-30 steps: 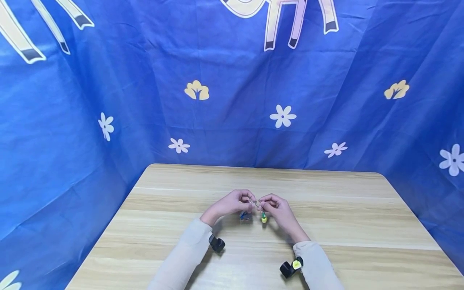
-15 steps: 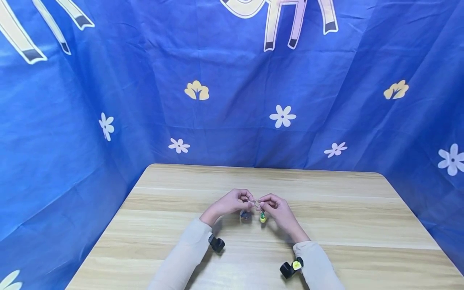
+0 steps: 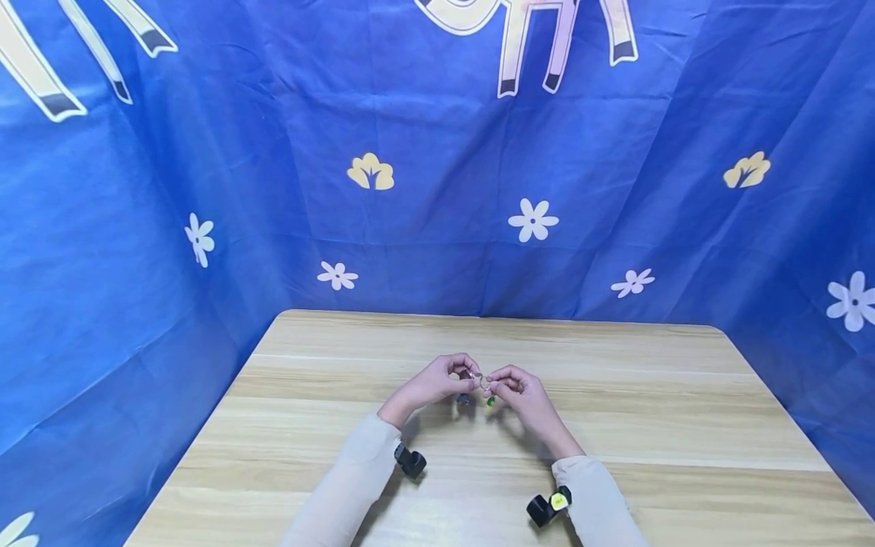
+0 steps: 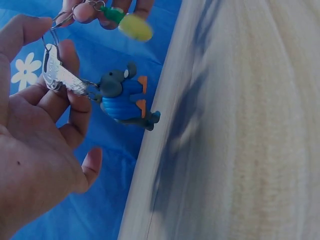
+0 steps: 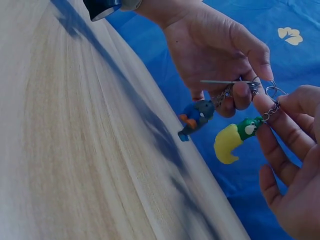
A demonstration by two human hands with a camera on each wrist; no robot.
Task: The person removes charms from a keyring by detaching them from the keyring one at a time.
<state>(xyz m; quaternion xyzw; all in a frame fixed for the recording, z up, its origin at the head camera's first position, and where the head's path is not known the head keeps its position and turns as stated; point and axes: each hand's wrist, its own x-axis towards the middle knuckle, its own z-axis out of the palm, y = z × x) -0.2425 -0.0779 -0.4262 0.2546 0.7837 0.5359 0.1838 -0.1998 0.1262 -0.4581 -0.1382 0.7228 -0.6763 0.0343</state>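
Observation:
My left hand (image 3: 437, 382) pinches a metal key ring (image 4: 54, 36) between thumb and forefinger. From that ring hang a silver key (image 4: 62, 77) and a chain with a grey animal charm (image 4: 122, 97) in a blue top with orange parts. Facing it, my right hand (image 3: 528, 396) pinches another part of the rings (image 5: 272, 91) by thumb and fingers. Below the right fingertips dangles a green-and-yellow charm (image 5: 232, 142) on a short chain. The rings meet between the two hands, above the table; fingers partly cover how they join.
A pale wooden table (image 3: 328, 456) lies beneath both hands. Behind and beside it hangs a blue curtain (image 3: 437, 228) printed with flowers. Each sleeve carries a black wrist camera, the left one (image 3: 410, 462) and the right one (image 3: 542, 510).
Both charms swing and turn below the hands, the green-and-yellow one shifting slightly left. The rings change angle between the fingertips. My left hand rises slightly; my right hand stays nearly still.

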